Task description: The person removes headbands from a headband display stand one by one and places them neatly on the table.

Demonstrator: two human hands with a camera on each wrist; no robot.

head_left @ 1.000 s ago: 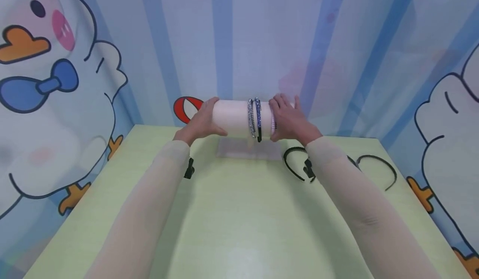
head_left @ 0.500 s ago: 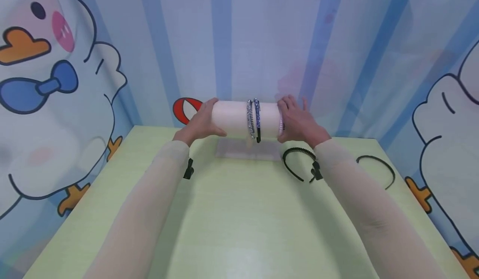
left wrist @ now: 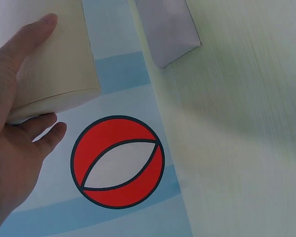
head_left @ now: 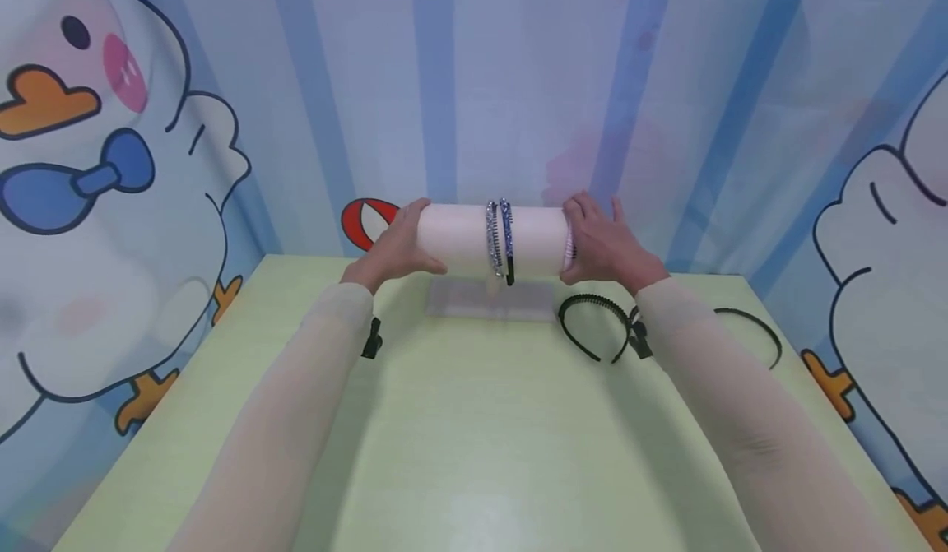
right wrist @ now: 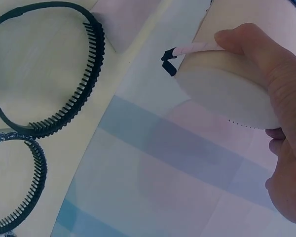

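Observation:
A cream padded roll [head_left: 459, 235] on a headband stand lies crosswise above its pale flat base [head_left: 526, 302]. My left hand [head_left: 397, 243] grips the roll's left end, thumb along the front; the left wrist view shows the thumb over the roll [left wrist: 56, 64]. Around the roll sit a silver glitter headband [head_left: 493, 243] and a blue glitter headband [head_left: 507, 227]. At the right end, my right hand [head_left: 606, 241] holds a pale pink headband [right wrist: 195, 48] with black tips, its thumb pressed onto the band. The hand hides much of that band.
A black toothed headband [head_left: 594, 299] lies on the green tabletop [head_left: 474, 420] right of the base. Farther right, another dark headband [head_left: 763, 326] is partly behind my sleeve. A glittery toothed headband [right wrist: 38, 173] lies beside the black one. A printed curtain [head_left: 504, 83] hangs behind.
My right hand has slid rightward along the roll with the pink headband, from near the blue one to the roll's right end. The left hand stays in place.

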